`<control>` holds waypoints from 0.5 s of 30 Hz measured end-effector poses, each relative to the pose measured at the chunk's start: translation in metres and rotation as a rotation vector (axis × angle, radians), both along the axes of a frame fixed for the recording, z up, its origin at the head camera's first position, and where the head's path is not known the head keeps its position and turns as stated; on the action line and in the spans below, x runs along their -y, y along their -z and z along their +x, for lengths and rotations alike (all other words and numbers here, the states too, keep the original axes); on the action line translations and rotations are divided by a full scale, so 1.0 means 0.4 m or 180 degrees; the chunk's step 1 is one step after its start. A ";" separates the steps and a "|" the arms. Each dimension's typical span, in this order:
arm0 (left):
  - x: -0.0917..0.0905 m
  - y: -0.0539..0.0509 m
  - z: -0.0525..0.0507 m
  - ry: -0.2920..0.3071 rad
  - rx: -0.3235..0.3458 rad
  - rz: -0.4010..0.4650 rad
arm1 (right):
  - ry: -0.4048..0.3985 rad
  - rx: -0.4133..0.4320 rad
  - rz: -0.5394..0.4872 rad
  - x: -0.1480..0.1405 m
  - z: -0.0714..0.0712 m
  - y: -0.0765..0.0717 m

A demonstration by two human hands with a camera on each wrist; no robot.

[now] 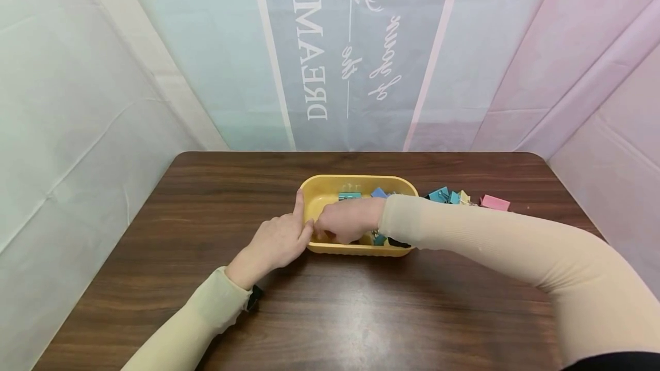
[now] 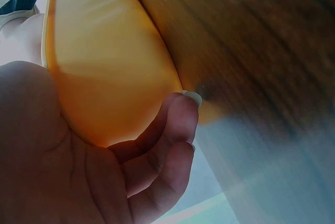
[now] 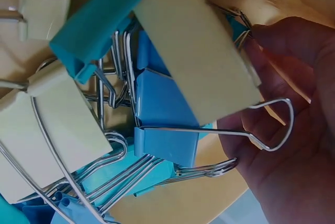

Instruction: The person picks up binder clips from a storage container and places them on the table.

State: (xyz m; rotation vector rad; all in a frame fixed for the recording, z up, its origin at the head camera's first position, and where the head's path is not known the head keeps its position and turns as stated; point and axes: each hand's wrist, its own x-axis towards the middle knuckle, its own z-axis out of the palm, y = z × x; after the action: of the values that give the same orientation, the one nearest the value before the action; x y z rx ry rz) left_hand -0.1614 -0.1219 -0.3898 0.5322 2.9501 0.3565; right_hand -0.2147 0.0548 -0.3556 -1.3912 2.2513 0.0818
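A yellow plastic bin (image 1: 356,249) stands on the table with several binder clips in it. My left hand (image 1: 278,239) holds the bin's left end. Its index finger and thumb lie at the rim, and the other fingers (image 2: 180,119) curl against the outer wall. My right hand (image 1: 350,221) reaches down inside the bin. In the right wrist view its thumb and fingers pinch a small teal binder clip (image 3: 238,28) by the wire handles, partly hidden. Beside that hand lie a large cream binder clip (image 3: 193,46), a blue binder clip (image 3: 165,109) and another teal binder clip (image 3: 94,28).
Right of the bin, a pink binder clip (image 1: 495,203) lies on the dark wooden table (image 1: 206,199) near several teal and cream clips, partly behind the right sleeve. A small dark object (image 1: 255,298) shows by the left cuff. A printed cloth (image 1: 350,130) hangs behind the table.
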 end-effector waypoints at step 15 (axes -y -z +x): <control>0.001 0.000 0.001 0.0014 -0.0055 -0.0017 | -0.0126 0.0161 0.0035 -0.006 -0.002 -0.006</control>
State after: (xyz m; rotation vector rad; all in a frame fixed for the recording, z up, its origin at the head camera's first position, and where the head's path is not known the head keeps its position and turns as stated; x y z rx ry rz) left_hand -0.1610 -0.1222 -0.3898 0.5438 2.9651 0.3454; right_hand -0.2155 0.0571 -0.3534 -1.4165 2.1795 0.0714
